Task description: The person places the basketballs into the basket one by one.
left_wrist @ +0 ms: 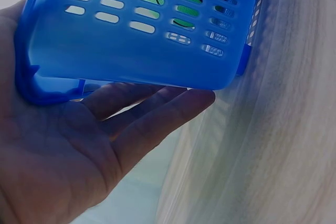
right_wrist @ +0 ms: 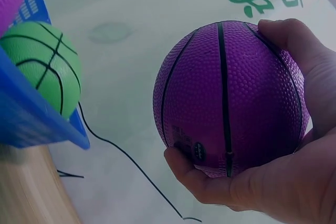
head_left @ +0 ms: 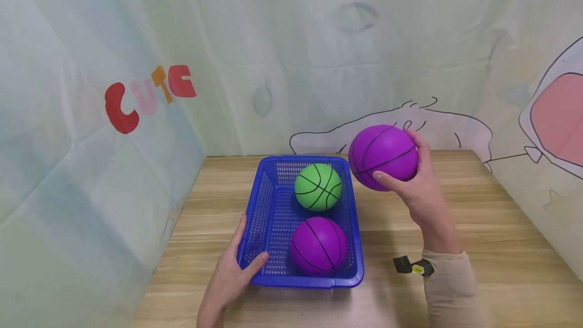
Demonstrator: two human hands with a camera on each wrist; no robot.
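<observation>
My right hand (head_left: 421,191) holds a purple mini basketball (head_left: 383,157) in the air, right of the basket's far end. In the right wrist view, the thumb and fingers spread around this black-lined ball (right_wrist: 231,98). A blue plastic basket (head_left: 259,186) with slotted walls stands on the table. My left hand (head_left: 232,267) grips its near left corner, thumb over the rim and fingers along the outside wall. Inside the basket, a green ball (head_left: 318,187) lies toward the far right and another purple ball (head_left: 319,246) at the near right.
The wooden table (head_left: 455,216) meets fabric walls (head_left: 291,65) at the back and sides. Printed letters (head_left: 122,109) mark the left wall; a balloon drawing (head_left: 560,115) is on the right one. A black strap with a small device (head_left: 414,265) is on the right wrist.
</observation>
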